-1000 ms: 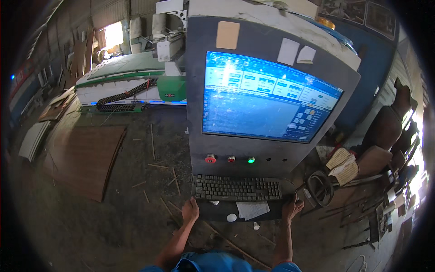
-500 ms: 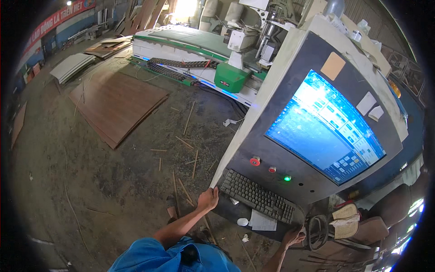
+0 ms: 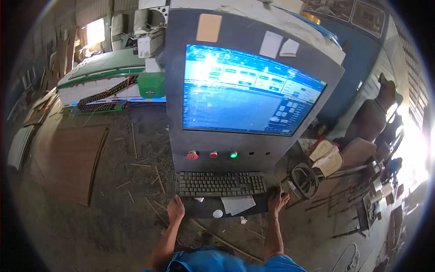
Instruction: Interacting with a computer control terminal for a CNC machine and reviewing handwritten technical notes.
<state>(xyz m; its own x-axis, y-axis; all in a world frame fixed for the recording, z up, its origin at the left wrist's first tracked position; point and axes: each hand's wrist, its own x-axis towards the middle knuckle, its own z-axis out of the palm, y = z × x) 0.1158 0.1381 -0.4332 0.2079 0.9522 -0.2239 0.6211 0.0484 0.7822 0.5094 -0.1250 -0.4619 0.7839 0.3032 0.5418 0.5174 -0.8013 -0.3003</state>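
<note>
My left hand [image 3: 176,209] is closed round the left edge of the black keyboard shelf [image 3: 199,209] on the control cabinet. At the shelf's right end my right hand [image 3: 277,201] has its fingers curled over; a thin cable runs toward it, but what lies beneath the fingers is hidden. Between the hands sits a black keyboard [image 3: 222,183], touched by neither. A white paper sheet [image 3: 239,205] and a small round white object [image 3: 218,213] lie in front of it. Above, the screen [image 3: 244,97] glows blue, over a red emergency stop button [image 3: 192,155] and a lit green button [image 3: 234,155].
A green and white flatbed machine [image 3: 108,77] stands behind at left. Brown board sheets [image 3: 68,158] lie on the floor, with wood strips [image 3: 160,180] scattered nearby. Right of the cabinet are a dark looped frame [image 3: 303,181], a woven seat [image 3: 326,156] and metal bars.
My view has swung right, so the cabinet and screen now face me more squarely. Both hands remain at the two ends of the shelf.
</note>
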